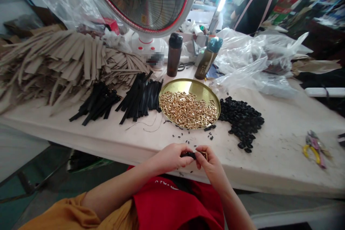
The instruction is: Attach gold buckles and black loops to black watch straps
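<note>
At the table's front edge, my left hand point(176, 155) is closed, pinching one end of a short black strap point(191, 155). My right hand point(211, 164) is closed too, its thumb and fingers on the strap's other end, where a gold buckle point(205, 155) shows between them. Fingers hide part of the join between strap and buckle. Just beyond the hands stands a round gold tray point(198, 85) heaped with small gold buckles point(188, 109). To its right lies a pile of small black pieces point(239, 120). Black strips point(142, 97) lie to its left.
Another bunch of black strips point(95, 102) and a large stack of beige strips point(61, 57) lie left. A round heater point(145, 0), two bottles point(174, 55) and clear plastic bags point(250, 59) stand behind. Pliers point(314, 151) lie right. A person point(253, 12) is in the background.
</note>
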A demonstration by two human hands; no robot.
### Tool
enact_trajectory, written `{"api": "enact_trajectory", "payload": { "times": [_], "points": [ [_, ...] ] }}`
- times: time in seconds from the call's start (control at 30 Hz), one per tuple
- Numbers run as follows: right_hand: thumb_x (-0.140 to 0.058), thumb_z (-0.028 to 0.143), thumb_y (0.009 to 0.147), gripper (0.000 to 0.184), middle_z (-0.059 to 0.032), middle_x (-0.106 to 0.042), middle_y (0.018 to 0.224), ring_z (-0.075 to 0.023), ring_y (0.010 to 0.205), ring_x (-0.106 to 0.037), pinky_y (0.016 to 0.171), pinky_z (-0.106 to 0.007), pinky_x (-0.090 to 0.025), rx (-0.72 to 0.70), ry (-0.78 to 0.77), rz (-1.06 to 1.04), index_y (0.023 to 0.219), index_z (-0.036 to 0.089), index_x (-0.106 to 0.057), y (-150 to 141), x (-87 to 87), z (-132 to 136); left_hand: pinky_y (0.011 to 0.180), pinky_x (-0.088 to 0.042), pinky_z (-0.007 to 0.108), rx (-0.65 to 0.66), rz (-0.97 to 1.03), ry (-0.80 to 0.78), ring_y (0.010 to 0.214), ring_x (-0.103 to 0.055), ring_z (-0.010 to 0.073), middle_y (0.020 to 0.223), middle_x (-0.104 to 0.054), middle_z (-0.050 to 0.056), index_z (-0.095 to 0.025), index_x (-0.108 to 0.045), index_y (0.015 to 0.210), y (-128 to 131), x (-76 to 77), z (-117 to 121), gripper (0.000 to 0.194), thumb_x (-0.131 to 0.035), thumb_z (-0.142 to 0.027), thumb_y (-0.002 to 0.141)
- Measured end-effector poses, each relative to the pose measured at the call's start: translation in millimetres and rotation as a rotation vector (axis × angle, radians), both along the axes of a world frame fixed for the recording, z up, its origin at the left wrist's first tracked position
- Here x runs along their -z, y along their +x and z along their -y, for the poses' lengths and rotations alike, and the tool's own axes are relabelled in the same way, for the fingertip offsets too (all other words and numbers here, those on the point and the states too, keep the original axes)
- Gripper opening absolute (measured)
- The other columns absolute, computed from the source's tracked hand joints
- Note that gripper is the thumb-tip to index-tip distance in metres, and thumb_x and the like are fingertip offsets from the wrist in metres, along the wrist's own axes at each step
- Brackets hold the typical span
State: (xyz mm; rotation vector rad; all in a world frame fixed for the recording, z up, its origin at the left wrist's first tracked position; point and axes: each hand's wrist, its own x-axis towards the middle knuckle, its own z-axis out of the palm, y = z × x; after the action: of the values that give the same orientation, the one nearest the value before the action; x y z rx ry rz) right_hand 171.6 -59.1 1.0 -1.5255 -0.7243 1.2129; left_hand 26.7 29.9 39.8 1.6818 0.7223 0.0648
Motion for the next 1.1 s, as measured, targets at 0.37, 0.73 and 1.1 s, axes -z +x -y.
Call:
{"api": "enact_trajectory", "payload": {
  "times": [0.37, 0.73, 1.1],
  "points": [
    [-0.056, 0.042, 0.074, 0.023, 0.0053, -0.047, 0.053, -0.009, 0.044, -0.04, 0.044, -0.023, -0.033, -0.044, -0.072, 0.064, 0.075, 0.02, -0.048, 11.9, 5.2, -2.3, 0.058, -0.043, 0.021, -0.002, 0.084, -0.304, 0.061, -0.054, 0.0098, 0.075, -0.06, 0.001, -0.014, -0.057, 0.097, 7.2, 12.2, -14.1, 0.028, -0.05, -0.023, 0.072],
    [-0.045, 0.036, 0.08, 0.018, 0.0015, -0.05, 0.06, -0.0133, 0.054, -0.046, 0.051, -0.025, -0.037, -0.177, -0.032, 0.544, 0.075, 0.02, -0.048, 12.6, 9.8, 6.0, 0.059, -0.045, 0.023, 0.033, -0.029, -0.377, 0.06, -0.058, 0.013, 0.062, -0.059, 0.0, -0.012, -0.057, 0.082, 9.4, 24.7, -10.1, 0.02, -0.051, -0.028, 0.07],
    [-0.038, 0.035, 0.084, 0.02, -0.0009, -0.057, 0.065, -0.0142, 0.06, -0.053, 0.055, -0.025, -0.042, -0.243, 0.087, 0.563, 0.079, 0.019, -0.05, 6.1, -1.8, 16.7, 0.061, -0.043, 0.02, 0.08, 0.013, -0.215, 0.062, -0.057, 0.0126, 0.063, -0.062, -0.001, -0.014, -0.061, 0.076, 10.0, 13.6, 7.8, 0.02, -0.048, -0.028, 0.071]
  ]
}}
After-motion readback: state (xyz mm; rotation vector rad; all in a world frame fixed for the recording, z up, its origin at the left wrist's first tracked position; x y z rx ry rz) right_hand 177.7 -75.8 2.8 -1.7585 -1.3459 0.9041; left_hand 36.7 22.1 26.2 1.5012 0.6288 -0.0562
